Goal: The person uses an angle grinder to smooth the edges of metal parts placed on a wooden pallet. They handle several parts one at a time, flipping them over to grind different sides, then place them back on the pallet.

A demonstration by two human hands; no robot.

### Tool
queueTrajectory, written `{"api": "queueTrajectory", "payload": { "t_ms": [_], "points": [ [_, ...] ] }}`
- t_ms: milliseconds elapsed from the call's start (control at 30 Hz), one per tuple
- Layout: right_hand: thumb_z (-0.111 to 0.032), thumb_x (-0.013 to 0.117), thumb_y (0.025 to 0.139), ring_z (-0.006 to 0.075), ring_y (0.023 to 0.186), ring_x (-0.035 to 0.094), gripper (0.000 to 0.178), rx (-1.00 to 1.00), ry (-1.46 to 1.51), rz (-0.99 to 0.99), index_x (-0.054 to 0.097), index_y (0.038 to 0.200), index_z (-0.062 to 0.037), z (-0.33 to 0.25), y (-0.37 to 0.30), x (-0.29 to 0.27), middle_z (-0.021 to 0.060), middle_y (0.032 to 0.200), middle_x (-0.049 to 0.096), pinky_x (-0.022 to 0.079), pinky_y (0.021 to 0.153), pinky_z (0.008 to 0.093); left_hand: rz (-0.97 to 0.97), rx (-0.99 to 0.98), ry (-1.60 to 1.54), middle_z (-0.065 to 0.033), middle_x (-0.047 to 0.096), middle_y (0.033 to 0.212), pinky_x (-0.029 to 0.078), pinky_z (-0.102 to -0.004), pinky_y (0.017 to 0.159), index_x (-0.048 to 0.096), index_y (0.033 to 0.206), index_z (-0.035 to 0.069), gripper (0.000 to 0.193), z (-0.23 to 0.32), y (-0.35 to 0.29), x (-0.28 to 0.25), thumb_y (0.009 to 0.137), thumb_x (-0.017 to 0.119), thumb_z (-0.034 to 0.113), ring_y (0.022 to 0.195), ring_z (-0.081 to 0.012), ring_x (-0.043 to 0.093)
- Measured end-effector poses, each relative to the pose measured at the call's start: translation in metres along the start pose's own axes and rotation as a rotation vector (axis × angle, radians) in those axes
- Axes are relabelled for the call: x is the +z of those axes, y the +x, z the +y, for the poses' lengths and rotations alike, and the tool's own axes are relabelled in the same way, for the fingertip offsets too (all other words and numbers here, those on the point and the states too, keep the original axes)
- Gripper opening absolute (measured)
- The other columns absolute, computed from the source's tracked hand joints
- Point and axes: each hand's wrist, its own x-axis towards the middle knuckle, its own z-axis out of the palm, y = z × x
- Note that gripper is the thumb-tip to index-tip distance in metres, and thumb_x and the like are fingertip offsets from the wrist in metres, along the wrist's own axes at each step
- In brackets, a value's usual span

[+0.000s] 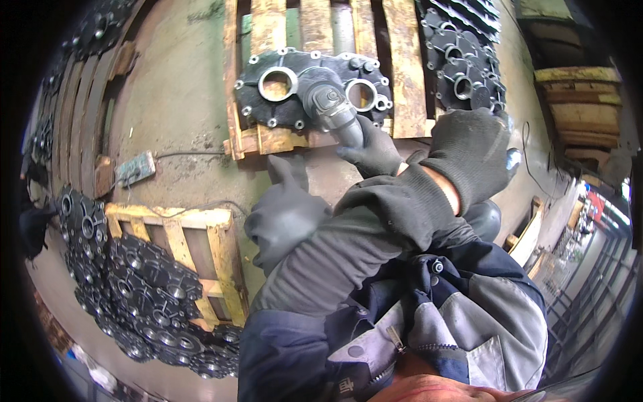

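My right hand (376,151) is wrapped round the dark grey body of an angle grinder (328,100). The grinder's head rests over the middle of a black cast metal cover (271,110), between its two bright machined rings, hiding that part. My left forearm crosses over my right one, so my left hand (472,147) is out to the right. It wears a dark knitted glove with worn, shiny fingertips; its fingers are apart and nothing shows in them. The cover lies on a wooden pallet (408,74).
More black castings (462,74) are stacked right of the pallet. Further castings (134,281) lie on a pallet (228,261) at the lower left. A power strip (136,169) with a cable sits on the floor at left, and dark boots (284,221) stand near my arms.
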Motion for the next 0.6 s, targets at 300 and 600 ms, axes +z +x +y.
{"api": "queueTrajectory", "payload": {
  "t_ms": [300, 600],
  "points": [
    [-0.018, 0.083, 0.091, 0.0163, 0.081, 0.07, 0.048, 0.334, 0.65, 0.348, 0.06, 0.131, -0.0044, 0.033, -0.01, -0.059, 0.0089, 0.099, 0.072, 0.059, 0.073, 0.0354, -0.108, 0.022, 0.058, -0.0194, 0.074, 0.107, 0.058, -0.0486, 0.088, 0.068, 0.123, 0.001, 0.048, -0.002, -0.002, 0.027, 0.095, 0.071, 0.04, 0.099, -0.0363, 0.075],
    [-0.019, 0.089, 0.083, 0.0192, 0.087, 0.072, 0.067, 0.203, 0.393, 0.387, 0.055, 0.138, -0.0021, 0.108, 0.053, -0.099, 0.0119, 0.105, 0.072, 0.06, 0.078, 0.0358, -0.117, 0.034, 0.092, -0.0213, 0.074, 0.104, 0.058, -0.0499, 0.082, 0.066, 0.123, -0.001, 0.05, -0.003, 0.004, 0.047, 0.096, 0.071, 0.041, 0.094, -0.0399, 0.074]
  ]
}}
